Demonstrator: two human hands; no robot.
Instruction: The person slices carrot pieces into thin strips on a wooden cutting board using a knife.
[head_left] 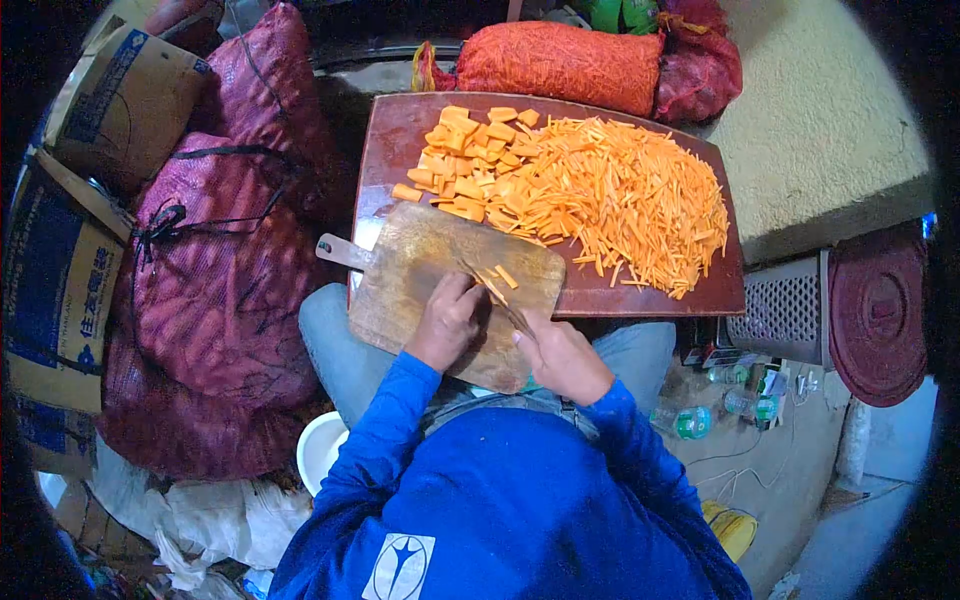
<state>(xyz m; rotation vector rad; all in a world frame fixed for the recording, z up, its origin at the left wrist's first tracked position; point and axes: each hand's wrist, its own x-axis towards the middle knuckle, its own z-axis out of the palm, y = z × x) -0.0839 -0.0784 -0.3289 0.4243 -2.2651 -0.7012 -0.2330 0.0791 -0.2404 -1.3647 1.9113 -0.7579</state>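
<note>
My right hand [563,358] is closed around the handle of a knife [500,298], whose blade points away to the upper left over a worn wooden cutting board [410,240]. My left hand [447,320] rests on the board just left of the blade, its fingers curled; whatever lies beneath them is hidden. A few cut carrot sticks [506,276] lie on the far side of the blade. Beyond the board, thick carrot chunks [465,150] and a big heap of thin carrot sticks [640,200] cover much of the dark red table [395,120].
Large red mesh sacks [220,270] and cardboard boxes [65,260] crowd the left side. An orange mesh sack [560,65] lies behind the table. On the right are a grey perforated basket [785,310], a maroon lid [878,320] and plastic bottles [690,422]. A white bowl [318,450] stands low left.
</note>
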